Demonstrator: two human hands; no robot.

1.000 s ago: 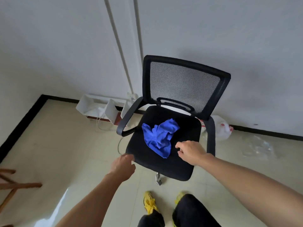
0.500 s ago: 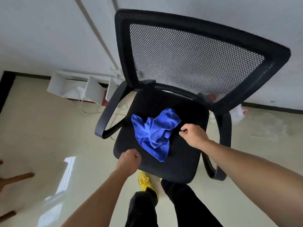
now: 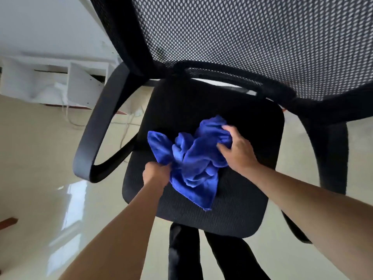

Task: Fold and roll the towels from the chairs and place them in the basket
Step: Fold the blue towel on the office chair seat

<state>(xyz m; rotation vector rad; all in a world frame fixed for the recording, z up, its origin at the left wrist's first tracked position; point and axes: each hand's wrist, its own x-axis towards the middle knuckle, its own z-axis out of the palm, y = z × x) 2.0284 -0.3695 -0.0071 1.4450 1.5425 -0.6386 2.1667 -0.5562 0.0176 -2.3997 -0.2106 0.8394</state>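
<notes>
A crumpled blue towel lies on the black seat of an office chair with a mesh back. My left hand is closed on the towel's left edge, near the seat's front left. My right hand grips the towel's upper right part, with the thumb and fingers pinched into the cloth. The towel's lower corner hangs loose toward the seat's front. No basket is in view.
The chair's mesh backrest fills the top of the view, and its black armrests curve along both sides. White boxes and cables sit on the floor by the wall at the left. My dark trouser legs stand below the seat.
I have moved closer to the chair. Both hands went from beside the towel onto it and closed on the cloth.
</notes>
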